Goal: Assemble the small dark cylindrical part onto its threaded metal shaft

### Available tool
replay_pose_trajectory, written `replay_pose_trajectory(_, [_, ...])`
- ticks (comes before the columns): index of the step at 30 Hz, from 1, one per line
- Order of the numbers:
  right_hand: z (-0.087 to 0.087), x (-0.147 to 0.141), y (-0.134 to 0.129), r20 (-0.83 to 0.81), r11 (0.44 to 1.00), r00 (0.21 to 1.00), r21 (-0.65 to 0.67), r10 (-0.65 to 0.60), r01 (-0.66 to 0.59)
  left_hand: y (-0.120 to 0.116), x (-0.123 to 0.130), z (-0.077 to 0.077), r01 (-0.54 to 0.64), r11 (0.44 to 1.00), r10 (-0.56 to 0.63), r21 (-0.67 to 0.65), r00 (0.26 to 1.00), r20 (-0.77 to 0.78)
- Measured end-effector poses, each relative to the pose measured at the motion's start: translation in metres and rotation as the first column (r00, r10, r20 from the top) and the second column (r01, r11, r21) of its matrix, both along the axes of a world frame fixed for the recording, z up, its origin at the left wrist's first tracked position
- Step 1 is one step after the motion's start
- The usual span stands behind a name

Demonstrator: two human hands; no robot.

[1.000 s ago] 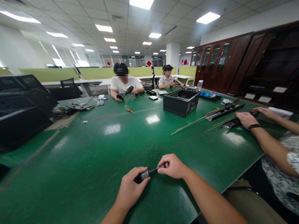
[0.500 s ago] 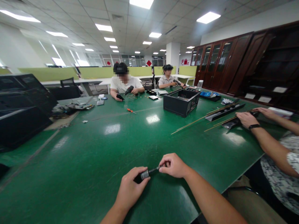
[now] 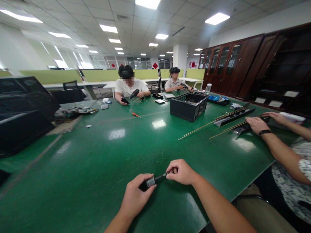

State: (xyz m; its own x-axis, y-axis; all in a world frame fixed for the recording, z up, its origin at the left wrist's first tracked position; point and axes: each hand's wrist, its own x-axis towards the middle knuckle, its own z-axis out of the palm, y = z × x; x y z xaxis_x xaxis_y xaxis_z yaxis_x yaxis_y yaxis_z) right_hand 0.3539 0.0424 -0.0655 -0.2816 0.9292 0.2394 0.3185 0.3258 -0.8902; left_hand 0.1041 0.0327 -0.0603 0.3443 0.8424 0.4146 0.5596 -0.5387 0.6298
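Just above the near part of the green table (image 3: 102,181), my left hand (image 3: 133,195) grips a short dark cylinder with a silver-grey band (image 3: 151,182) between thumb and fingers. A thin dark rod (image 3: 159,177) sticks out of the cylinder's right end. At the rod's far end, my right hand (image 3: 181,172) is closed in a pinch, its other fingers curled. The pinched end looks metallic and ridged, but the fingers partly cover it, and its exact kind is unclear.
An orange screwdriver (image 3: 136,115) lies farther off. Beyond stands an open black computer case (image 3: 181,110). Thin brass-coloured rods (image 3: 196,129) lie to the right, near a co-worker's hands (image 3: 257,124). Two people sit across the table; dark equipment (image 3: 23,129) stands at left.
My hands hold the cylinder and rod almost exactly as before. On the right, a thin brass-coloured rod by the co-worker's hands has slid slightly left, toward me.
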Motion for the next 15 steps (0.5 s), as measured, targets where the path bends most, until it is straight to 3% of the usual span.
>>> replay_pose_trajectory(15, [-0.0021,0.0046,0.0012,-0.026,0.996,1.0,-0.086,-0.005,0.003,-0.0012,0.0012,0.0045,-0.026,0.995,0.029,-0.1,0.999,0.027])
